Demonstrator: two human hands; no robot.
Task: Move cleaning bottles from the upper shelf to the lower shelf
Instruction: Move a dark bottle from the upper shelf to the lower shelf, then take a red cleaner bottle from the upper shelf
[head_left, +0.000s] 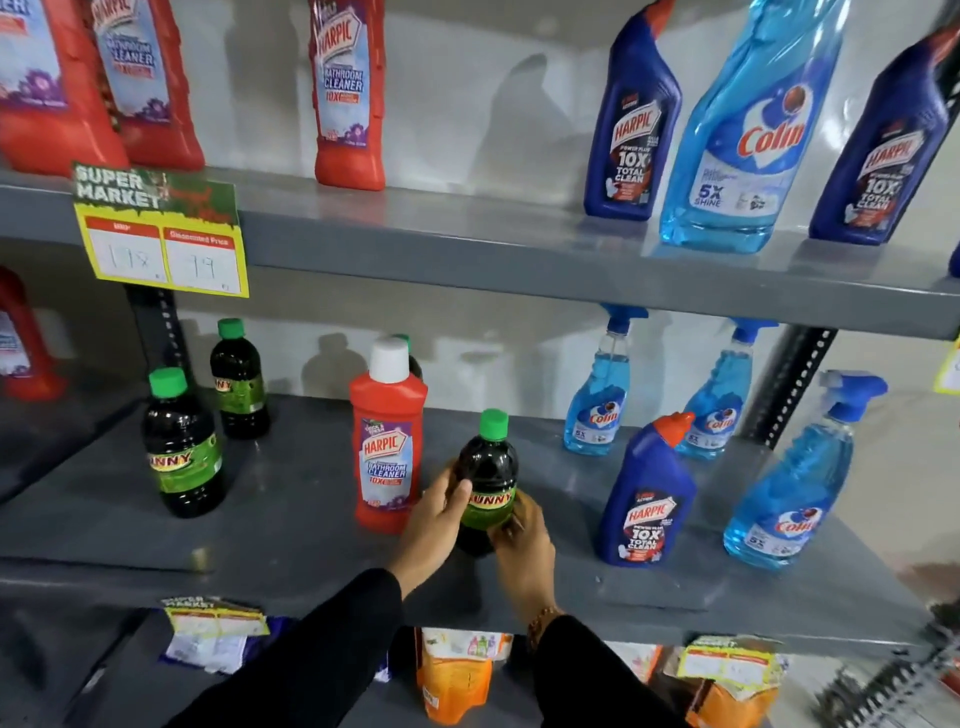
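A dark bottle with a green cap (489, 467) stands upright on the lower shelf (311, 525). My left hand (434, 525) wraps its left side and my right hand (522, 545) holds its right side near the green label. A red Harpic bottle with a white cap (387, 441) stands just left of it. On the upper shelf (467, 244) stand red Harpic bottles (347, 93), blue Harpic bottles (631, 124) and a blue Colin refill (748, 135).
Two more dark green-capped bottles (182, 447) stand at the left of the lower shelf. A blue Harpic bottle (649, 493) and three Colin spray bottles (800, 478) stand at the right. A yellow price tag (161, 234) hangs from the upper shelf edge. Pouches (454, 675) lie below.
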